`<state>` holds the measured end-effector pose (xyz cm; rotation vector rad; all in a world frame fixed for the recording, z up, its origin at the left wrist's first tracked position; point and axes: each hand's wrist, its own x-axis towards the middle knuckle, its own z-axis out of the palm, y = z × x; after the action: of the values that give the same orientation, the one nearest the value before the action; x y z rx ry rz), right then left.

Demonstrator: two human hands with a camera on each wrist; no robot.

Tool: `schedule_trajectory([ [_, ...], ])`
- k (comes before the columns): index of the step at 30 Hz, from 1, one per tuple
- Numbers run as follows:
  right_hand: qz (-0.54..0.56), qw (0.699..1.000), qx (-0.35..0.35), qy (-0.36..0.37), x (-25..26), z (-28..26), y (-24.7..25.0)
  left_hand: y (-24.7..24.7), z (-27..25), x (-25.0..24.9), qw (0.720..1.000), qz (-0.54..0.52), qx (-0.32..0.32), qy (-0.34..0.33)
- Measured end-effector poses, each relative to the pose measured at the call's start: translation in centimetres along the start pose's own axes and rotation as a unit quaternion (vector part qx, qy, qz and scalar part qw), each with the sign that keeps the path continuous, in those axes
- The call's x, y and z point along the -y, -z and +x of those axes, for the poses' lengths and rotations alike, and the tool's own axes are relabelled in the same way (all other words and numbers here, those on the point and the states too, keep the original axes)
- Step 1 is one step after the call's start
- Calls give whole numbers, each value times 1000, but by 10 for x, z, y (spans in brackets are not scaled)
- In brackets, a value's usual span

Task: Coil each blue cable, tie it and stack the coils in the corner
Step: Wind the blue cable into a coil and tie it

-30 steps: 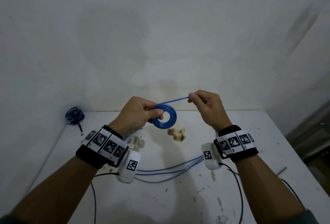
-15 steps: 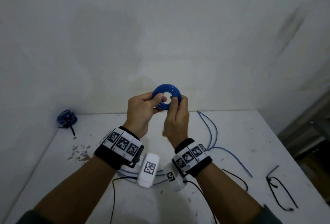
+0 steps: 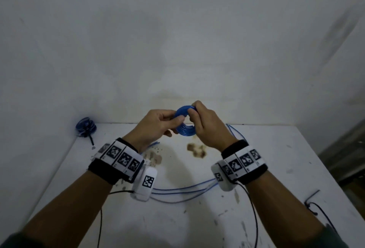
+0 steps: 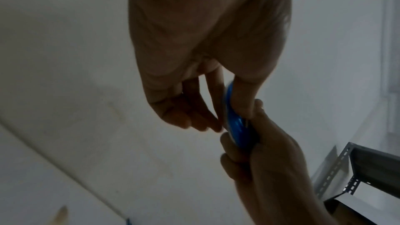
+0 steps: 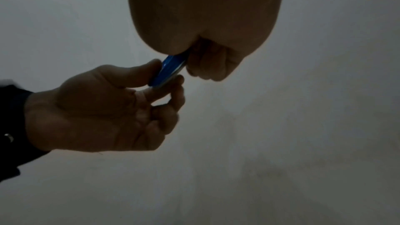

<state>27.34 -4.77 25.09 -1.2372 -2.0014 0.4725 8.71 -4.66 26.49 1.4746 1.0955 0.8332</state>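
Observation:
A small blue cable coil point(image 3: 184, 122) is held in the air above the white table point(image 3: 276, 158), near the back wall. My left hand point(image 3: 158, 125) pinches its left side between thumb and fingers. My right hand point(image 3: 205, 123) grips its right and upper rim. The coil point(image 4: 234, 121) appears edge-on between both hands in the left wrist view, and the same coil point(image 5: 171, 71) shows in the right wrist view. Finished blue coils point(image 3: 86, 127) lie stacked in the far left corner. Loose blue cables point(image 3: 183, 190) lie across the table under my wrists.
More loose blue cable ends point(image 3: 234, 133) run along the back edge right of my hands. Thin black ties point(image 3: 314, 202) lie near the right edge. Brown stains point(image 3: 197, 149) mark the table middle. A metal shelf frame point(image 4: 350, 168) stands off to the right.
A second ago my right hand pulled a straight cable end away from the coil. Now both hands grip the closed coil, lower than half a second ago, with wrists spread apart.

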Motion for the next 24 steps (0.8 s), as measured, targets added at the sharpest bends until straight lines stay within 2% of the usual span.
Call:
schedule_trajectory([
  [2,-23,999,48,6,2,4,15,-1,4,-8,999,24,-10,-31],
  [3,-1,999,49,8,3,5,20,-3,5,-11,999,21,-15,-44],
  [7,178,984,-22,-15,-1,4,28,-12,9,-16,997,-18,-15,-74],
  [10,124,992,-31,6,-15,1,38,-14,9,-15,998,13,6,-64],
  [15,-36,998,16,54,-32,-7,55,-7,3,-16,990,110,74,-37],
  [18,-67,995,21,67,-38,-7,61,-9,1,-18,986,136,92,-31],
  [21,-65,996,14,63,-40,-8,61,-9,4,-19,987,136,75,-34],
  [24,-21,998,-36,39,-38,-17,48,-12,8,-19,993,99,21,-58],
])
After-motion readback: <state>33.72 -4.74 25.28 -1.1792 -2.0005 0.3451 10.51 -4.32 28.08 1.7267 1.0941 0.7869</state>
